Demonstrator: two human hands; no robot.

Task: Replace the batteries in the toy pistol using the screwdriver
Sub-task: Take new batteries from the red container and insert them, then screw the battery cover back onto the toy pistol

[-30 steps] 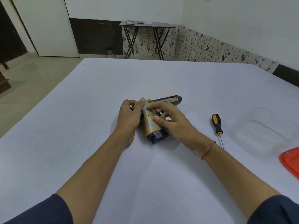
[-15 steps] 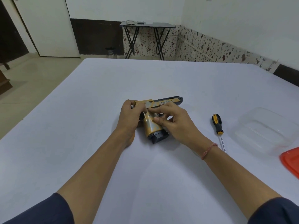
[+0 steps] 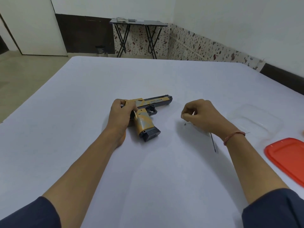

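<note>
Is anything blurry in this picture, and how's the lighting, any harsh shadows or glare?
Head view: light is soft and even, with only faint shadows beside the pistol and under the right hand; no glare on the table, though the clear tub nearly fades into it; pistol sharp, right hand slightly soft; the wide lens stretches the forearms.

White table (image 3: 148, 79), plain top, fills most of the view. Toy pistol (image 3: 144, 124), yellow and dark grey, lies on its side near centre, barrel pointing right, magazine base toward the near edge; small dark speck (image 3: 185, 124) on the surface to its right, too small to identify. Right side: screwdriver (image 3: 213, 143), only its dark shaft showing; clear container (image 3: 256, 119) farther right; red lid (image 3: 286, 160) at the right edge, nearer.
</note>
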